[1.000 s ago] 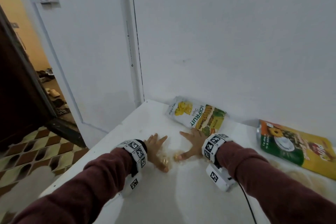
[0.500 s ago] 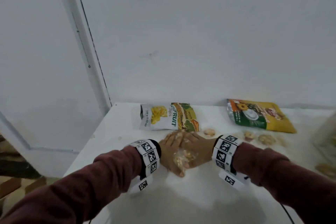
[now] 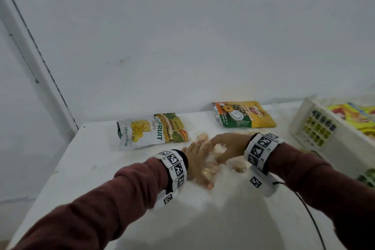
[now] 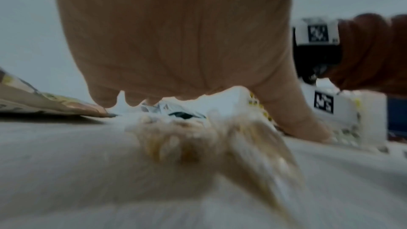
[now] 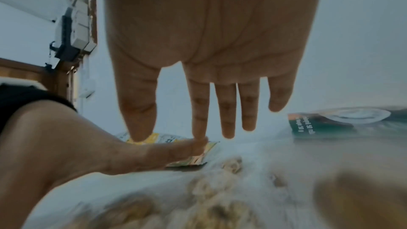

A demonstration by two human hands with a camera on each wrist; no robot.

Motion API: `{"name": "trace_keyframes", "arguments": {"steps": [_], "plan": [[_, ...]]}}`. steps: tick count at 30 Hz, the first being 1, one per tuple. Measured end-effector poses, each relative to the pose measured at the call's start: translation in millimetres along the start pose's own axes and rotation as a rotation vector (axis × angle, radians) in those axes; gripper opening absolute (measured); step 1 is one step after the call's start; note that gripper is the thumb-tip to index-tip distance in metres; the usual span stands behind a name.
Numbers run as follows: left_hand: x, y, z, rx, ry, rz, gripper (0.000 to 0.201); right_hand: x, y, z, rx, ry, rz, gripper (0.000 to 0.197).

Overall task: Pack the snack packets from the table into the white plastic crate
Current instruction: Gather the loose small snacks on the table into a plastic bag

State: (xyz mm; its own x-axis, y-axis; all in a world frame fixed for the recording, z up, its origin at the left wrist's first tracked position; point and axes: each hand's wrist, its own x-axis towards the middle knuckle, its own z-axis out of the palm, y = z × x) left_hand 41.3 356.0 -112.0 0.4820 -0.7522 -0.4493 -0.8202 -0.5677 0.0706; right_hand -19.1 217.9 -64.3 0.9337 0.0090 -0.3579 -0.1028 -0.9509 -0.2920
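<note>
My left hand (image 3: 200,165) lies flat with straight fingers on a clear packet of beige snack pieces (image 3: 211,171) in the middle of the white table (image 3: 101,168). My right hand (image 3: 227,147) hovers across the left fingers, its own fingers straight and spread (image 5: 198,119), holding nothing. The left wrist view shows the clear packet (image 4: 198,145) blurred under the palm. A white-green jackfruit chips packet (image 3: 150,130) lies behind the hands. Further right at the wall lies a yellow-green packet (image 3: 243,114). The white plastic crate (image 3: 308,128) stands at the far right with yellow packets (image 3: 353,115) inside.
More clear snack packets lie by the right wrist (image 3: 239,165) and behind the hands (image 3: 203,136). The wall runs close along the table's back edge. A black cable (image 3: 308,215) trails from the right wrist over the front of the table.
The view has swung right, bringing the crate into sight. The hands have come together: they lay apart, and now the right one crosses over the left fingers above the clear packet.
</note>
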Motion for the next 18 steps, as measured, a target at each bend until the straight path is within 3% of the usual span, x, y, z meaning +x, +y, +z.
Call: {"name": "trace_keyframes", "arguments": {"steps": [3,6,11,18], "plan": [[9,-6,-10,-0.06,0.05,-0.036,0.122,7,13,-16,0.072,0.094,0.04,0.05],[7,-12,-29,-0.192,0.028,-0.048,0.119,15,29,-22,0.037,0.131,0.122,0.064],[18,-6,-36,-0.23,-0.011,-0.064,0.117,18,66,-12,-0.061,-0.032,0.333,0.087],[23,15,-37,-0.15,-0.171,-0.079,0.113,4,75,4,-0.09,-0.125,0.259,0.089]]}}
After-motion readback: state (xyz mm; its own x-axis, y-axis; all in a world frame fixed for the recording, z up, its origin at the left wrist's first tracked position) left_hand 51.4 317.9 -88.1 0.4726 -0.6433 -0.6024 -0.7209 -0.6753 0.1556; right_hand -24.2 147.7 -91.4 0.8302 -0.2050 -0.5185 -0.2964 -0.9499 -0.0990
